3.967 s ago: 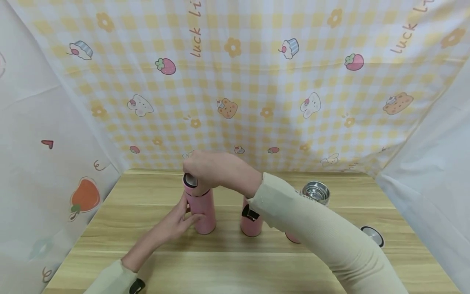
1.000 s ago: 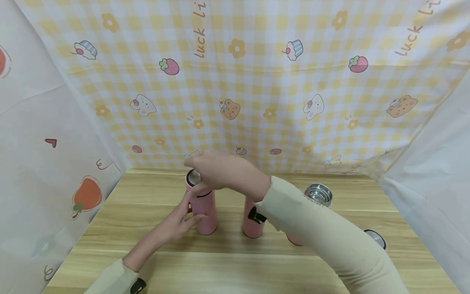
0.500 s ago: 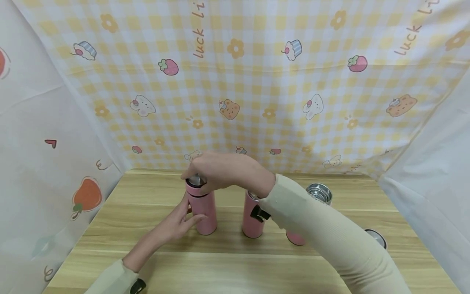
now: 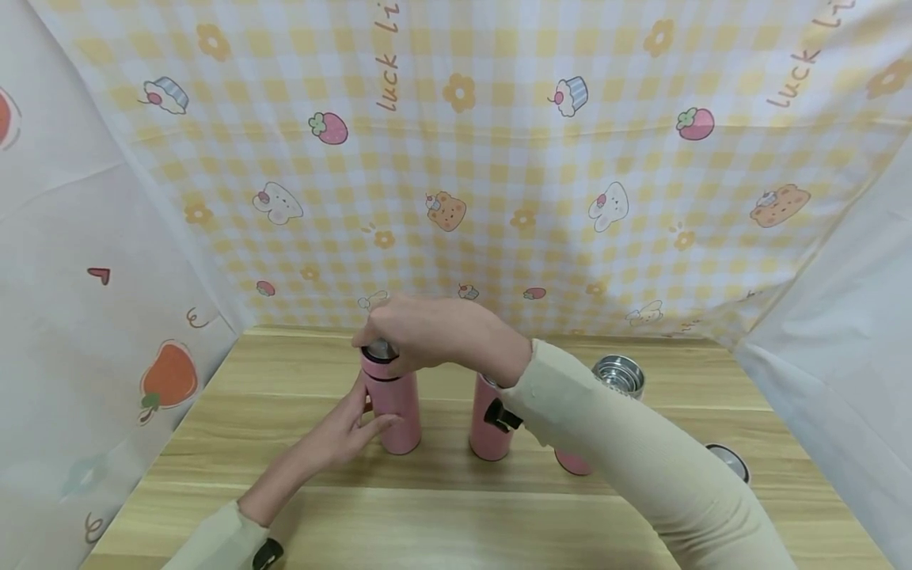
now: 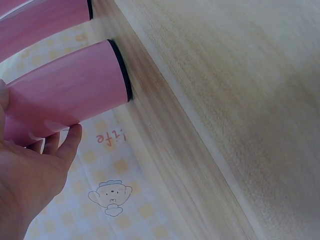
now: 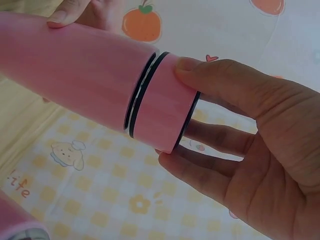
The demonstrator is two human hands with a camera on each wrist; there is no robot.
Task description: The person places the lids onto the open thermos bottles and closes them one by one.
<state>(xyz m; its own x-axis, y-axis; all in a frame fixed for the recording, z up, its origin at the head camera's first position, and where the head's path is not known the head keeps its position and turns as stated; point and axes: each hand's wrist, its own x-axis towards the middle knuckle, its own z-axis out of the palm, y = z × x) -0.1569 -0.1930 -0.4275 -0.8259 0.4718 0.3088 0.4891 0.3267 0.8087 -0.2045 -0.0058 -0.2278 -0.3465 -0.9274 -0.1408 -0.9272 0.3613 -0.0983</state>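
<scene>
A pink thermos bottle (image 4: 400,416) stands upright at the left of the row on the table. My left hand (image 4: 352,427) holds its body from the left, thumb in front and the other fingers behind. The right hand (image 4: 438,332) reaches across from above and grips the bottle's pink lid (image 6: 162,102), with thumb and fingertips on opposite sides. Dark bands edge that lid, and a thin seam separates it from the bottle body in the right wrist view. The lid's silver top (image 4: 380,350) is partly hidden by the right hand.
To the right stands a second pink bottle (image 4: 490,431), its top mostly behind the right wrist. Farther right, a third pink bottle (image 4: 573,461) shows an uncovered steel mouth (image 4: 618,375); the sleeve hides its middle. A loose round lid (image 4: 728,459) lies at the right on the wooden table (image 4: 442,522).
Over the last second the right hand has shifted and turned slightly on the lid, its fingers resettling lower. The left hand and the bottle have stayed in place.
</scene>
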